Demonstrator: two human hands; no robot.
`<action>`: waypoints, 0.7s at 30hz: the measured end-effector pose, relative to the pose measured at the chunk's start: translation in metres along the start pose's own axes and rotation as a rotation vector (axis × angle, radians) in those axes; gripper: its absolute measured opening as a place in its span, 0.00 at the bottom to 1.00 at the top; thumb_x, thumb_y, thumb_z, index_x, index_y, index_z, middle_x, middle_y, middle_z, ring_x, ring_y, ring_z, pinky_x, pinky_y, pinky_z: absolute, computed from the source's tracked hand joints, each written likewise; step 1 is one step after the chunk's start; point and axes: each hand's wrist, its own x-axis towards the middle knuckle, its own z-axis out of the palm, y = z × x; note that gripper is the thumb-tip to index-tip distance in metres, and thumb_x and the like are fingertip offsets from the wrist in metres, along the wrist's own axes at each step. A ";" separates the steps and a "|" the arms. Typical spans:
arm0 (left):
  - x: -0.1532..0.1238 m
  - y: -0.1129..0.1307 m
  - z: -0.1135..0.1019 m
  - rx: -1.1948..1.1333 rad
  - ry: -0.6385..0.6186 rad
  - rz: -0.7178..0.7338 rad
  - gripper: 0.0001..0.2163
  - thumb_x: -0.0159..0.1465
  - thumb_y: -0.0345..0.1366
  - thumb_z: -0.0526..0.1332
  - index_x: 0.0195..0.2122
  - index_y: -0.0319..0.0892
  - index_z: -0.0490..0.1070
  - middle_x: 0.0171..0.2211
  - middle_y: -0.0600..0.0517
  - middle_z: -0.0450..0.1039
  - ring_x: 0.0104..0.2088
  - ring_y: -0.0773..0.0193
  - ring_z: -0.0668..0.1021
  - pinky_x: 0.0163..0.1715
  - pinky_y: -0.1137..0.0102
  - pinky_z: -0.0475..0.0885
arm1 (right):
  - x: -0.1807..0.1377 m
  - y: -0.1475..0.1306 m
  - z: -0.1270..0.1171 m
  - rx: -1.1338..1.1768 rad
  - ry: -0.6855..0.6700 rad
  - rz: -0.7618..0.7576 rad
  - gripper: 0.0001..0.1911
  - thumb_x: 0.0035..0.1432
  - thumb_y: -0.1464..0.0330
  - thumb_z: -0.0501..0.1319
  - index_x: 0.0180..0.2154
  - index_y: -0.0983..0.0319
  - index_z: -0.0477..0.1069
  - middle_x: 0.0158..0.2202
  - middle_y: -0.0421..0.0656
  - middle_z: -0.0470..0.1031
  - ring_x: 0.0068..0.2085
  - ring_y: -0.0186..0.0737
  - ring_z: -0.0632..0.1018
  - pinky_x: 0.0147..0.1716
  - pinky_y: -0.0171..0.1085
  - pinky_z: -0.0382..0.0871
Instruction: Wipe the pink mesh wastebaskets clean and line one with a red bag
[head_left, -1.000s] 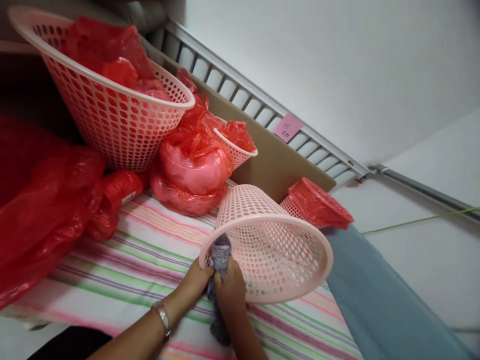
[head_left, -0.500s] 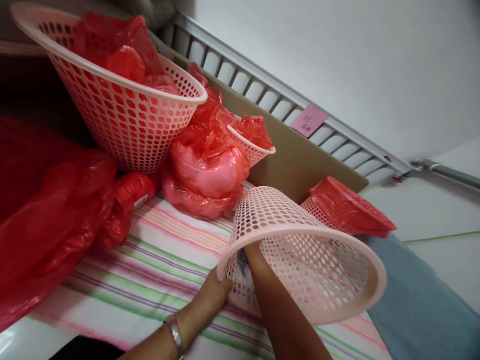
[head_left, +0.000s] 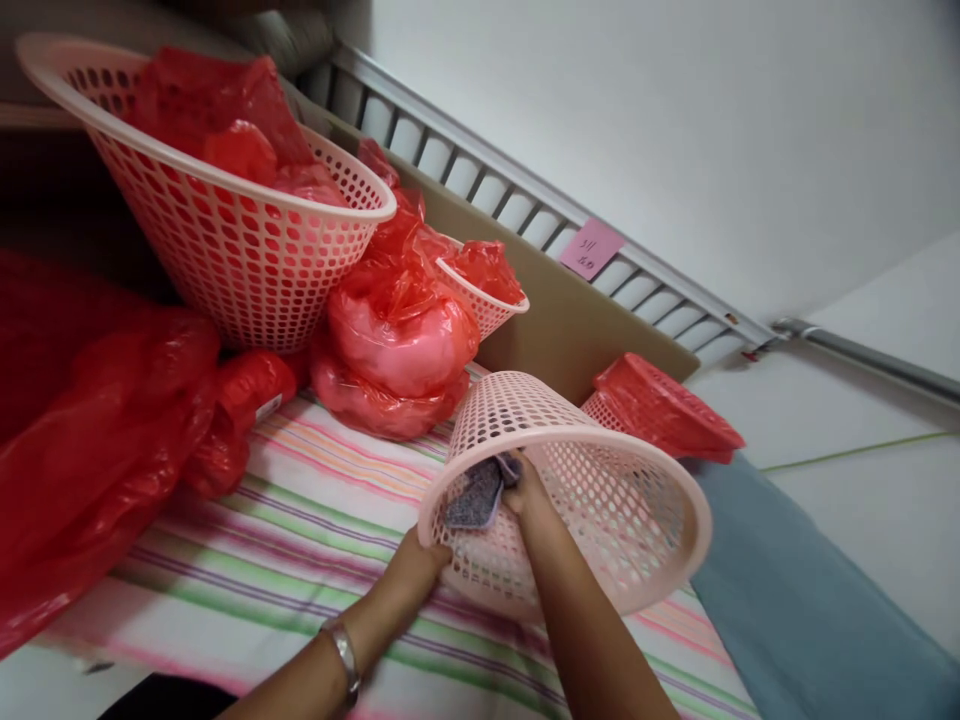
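A pale pink perforated plastic basket (head_left: 517, 410) lies tipped on its side on the striped sheet (head_left: 322, 500), its mouth facing me. My left hand (head_left: 420, 570) grips the near left part of its rim, thumb over the edge. Inside the basket, my right hand (head_left: 525, 490) is closed on a grey cloth (head_left: 480, 495) with a lilac edge. The cloth lies against the basket's inner left wall. Some of the right fingers are hidden behind the cloth.
A larger pink basket (head_left: 247, 230) holding red plastic bags stands at the left. Beside it sit a knotted red bag (head_left: 405, 340) and a small basket (head_left: 480, 300). A red-covered basket (head_left: 660, 405) rests by the headboard (head_left: 540, 340). A red bag (head_left: 97, 430) spreads at far left.
My right hand has drawn back inside the basket, bringing more of the grey cloth into sight. The left hand keeps its hold on the rim. The view has shifted slightly.
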 end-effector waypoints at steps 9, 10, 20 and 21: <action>-0.002 -0.002 -0.002 0.063 0.070 -0.062 0.22 0.43 0.23 0.56 0.42 0.35 0.76 0.35 0.47 0.81 0.39 0.52 0.78 0.42 0.64 0.71 | -0.049 -0.015 -0.036 -0.748 0.169 -0.334 0.31 0.49 0.59 0.60 0.55 0.62 0.64 0.58 0.52 0.63 0.59 0.52 0.63 0.57 0.49 0.55; -0.001 -0.002 -0.002 0.062 0.077 -0.071 0.22 0.43 0.24 0.56 0.41 0.35 0.76 0.33 0.47 0.81 0.38 0.52 0.78 0.41 0.64 0.71 | -0.051 -0.008 -0.033 -0.895 0.112 -0.378 0.30 0.50 0.58 0.60 0.54 0.61 0.65 0.58 0.52 0.63 0.60 0.53 0.63 0.57 0.50 0.55; 0.001 0.001 -0.001 0.066 0.034 -0.066 0.23 0.42 0.22 0.55 0.41 0.34 0.76 0.35 0.46 0.81 0.41 0.50 0.79 0.46 0.60 0.71 | -0.018 0.034 0.004 -1.322 0.177 -0.532 0.16 0.57 0.68 0.53 0.45 0.66 0.73 0.46 0.52 0.73 0.52 0.51 0.68 0.55 0.49 0.54; 0.001 0.001 -0.001 0.063 0.025 -0.067 0.24 0.42 0.22 0.55 0.42 0.34 0.76 0.36 0.46 0.81 0.42 0.50 0.78 0.46 0.61 0.70 | -0.012 0.031 0.008 -1.294 0.181 -0.524 0.15 0.57 0.69 0.53 0.43 0.65 0.73 0.45 0.51 0.74 0.52 0.51 0.68 0.55 0.50 0.54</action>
